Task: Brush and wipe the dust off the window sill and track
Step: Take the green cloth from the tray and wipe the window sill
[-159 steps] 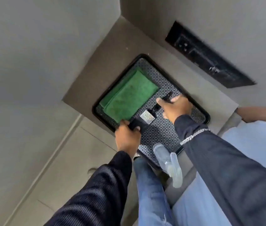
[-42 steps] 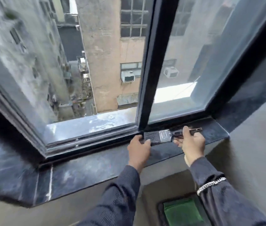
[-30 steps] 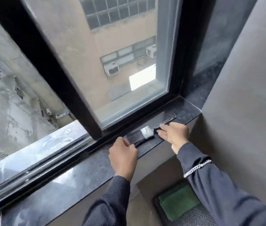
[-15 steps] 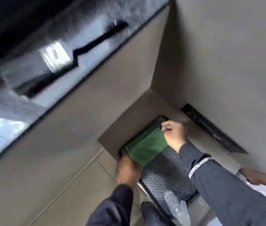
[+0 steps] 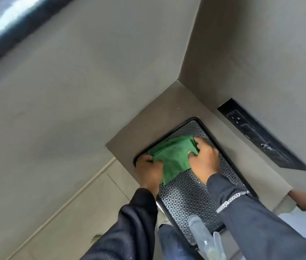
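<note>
A folded green microfibre cloth (image 5: 172,158) lies at the twelve o'clock end of a black rectangular tray with a woven-pattern liner (image 5: 189,199), which sits on a grey ledge below the window. The left hand (image 5: 149,169) closes its fingers on the cloth's nine o'clock edge; the right hand (image 5: 203,160) presses curled fingers into its three o'clock edge, bunching the fabric. A clear plastic spray bottle (image 5: 204,239) rests at the tray's six o'clock end. The dark glossy window sill (image 5: 4,27) shows only as a blurred strip at eleven o'clock. Wiping appears not yet begun; whether brushing is finished cannot be told.
</note>
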{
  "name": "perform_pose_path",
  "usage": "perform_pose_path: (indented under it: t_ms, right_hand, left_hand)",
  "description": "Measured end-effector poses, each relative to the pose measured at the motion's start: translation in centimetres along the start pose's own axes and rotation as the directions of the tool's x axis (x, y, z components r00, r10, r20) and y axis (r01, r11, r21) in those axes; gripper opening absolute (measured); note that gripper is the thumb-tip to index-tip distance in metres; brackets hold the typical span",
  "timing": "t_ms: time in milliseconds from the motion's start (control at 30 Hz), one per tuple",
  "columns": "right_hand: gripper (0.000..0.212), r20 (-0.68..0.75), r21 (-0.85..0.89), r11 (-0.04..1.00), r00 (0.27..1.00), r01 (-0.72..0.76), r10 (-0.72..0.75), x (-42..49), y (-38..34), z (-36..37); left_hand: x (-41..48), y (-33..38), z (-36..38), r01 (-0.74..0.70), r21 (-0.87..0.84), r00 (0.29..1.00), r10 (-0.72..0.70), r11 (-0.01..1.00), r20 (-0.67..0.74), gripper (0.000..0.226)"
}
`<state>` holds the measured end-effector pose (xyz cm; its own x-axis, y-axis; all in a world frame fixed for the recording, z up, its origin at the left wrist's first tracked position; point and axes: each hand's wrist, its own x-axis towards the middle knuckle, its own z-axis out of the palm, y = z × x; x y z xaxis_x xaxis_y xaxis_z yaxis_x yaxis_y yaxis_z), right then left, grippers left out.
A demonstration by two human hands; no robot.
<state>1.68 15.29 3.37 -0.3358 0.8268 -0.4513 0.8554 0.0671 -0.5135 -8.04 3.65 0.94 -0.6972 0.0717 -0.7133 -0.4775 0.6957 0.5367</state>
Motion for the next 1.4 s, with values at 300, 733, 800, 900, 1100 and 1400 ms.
perform_pose_path:
  t_ms: [300, 733, 800, 900, 1100, 1400]
  right_hand:
    - [0.044, -0.118, 0.270, 0.923, 0.961, 0.274, -0.250, -13.3, -13.7, -10.0]
    - [0.025, 0.070, 0.352, 0.649, 0.672, 0.674, -0.737, -29.5, -46.7, -4.4]
    - [0.027, 0.141, 0.250, 0.671, 0.659, 0.698, -0.738, -30.0, -50.1, -2.3]
    - [0.045, 0.154, -0.128, 0.617, 0.630, 0.777, -0.761, -30.3, -52.6, 0.8]
    - [0.050, 0.543, -0.243, -0.071, 0.075, 0.967, -0.837, -33.4, -51.1, 9.1]
    - [0.061, 0.391, -0.431, 0.102, 0.287, 0.897, -0.875, -22.5, -47.9, 1.7]
  left_hand:
    - [-15.2, 8.8, -19.7, -0.401, -0.212, 0.914, 0.372, 0.891, -0.164, 0.020]
    - [-20.1, 8.9, -55.0, -0.708, -0.049, 0.473, 0.421, 0.704, -0.774, 0.044]
    - [-18.7, 7.9, -56.9, -0.699, -0.030, 0.432, 0.389, 0.715, -0.814, 0.047]
    - [-16.9, 3.6, -56.5, -0.602, 0.121, 0.361, 0.404, 0.789, -0.841, 0.033]
    - [-13.6, -2.4, -53.1, -0.288, 0.544, 0.498, 0.608, 0.788, -0.618, 0.049]
    - [-12.9, -1.6, -52.7, -0.197, 0.615, 0.554, 0.604, 0.763, -0.573, 0.066]
